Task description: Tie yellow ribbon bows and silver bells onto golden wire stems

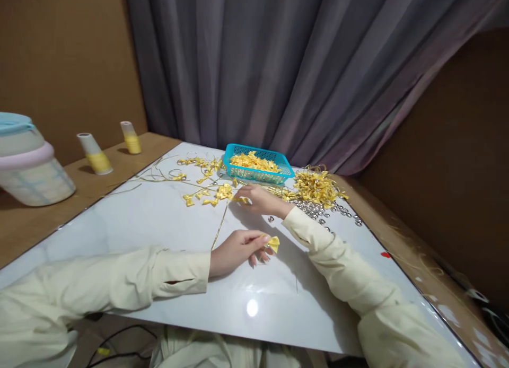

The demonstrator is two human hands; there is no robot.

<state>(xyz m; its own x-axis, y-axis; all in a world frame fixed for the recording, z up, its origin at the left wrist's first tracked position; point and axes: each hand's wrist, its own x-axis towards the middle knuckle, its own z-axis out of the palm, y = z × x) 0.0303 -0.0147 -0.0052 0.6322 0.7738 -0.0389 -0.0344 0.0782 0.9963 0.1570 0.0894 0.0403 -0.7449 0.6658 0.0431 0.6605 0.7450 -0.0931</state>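
Observation:
My left hand (237,252) is closed, pinching a small yellow ribbon bow (273,244) between thumb and fingers above the white tabletop. A gold cord (220,227) runs from behind this hand toward the loose yellow bows (225,191). Farther out, my right hand (260,198) reaches over those bows, with its fingers extended and apart. Its fingertips are close to a few bows and the end of the cord; whether they touch is unclear. Just right of that wrist lies a spread of small silver rings (312,210).
Behind my right hand stands a blue basket (287,172) of yellow bows. A pile of corded bows (316,186) lies right of it. At left are two yellow-wound spools (97,161), (132,141) and a lidded cup (35,180). A grey curtain (246,66) hangs behind.

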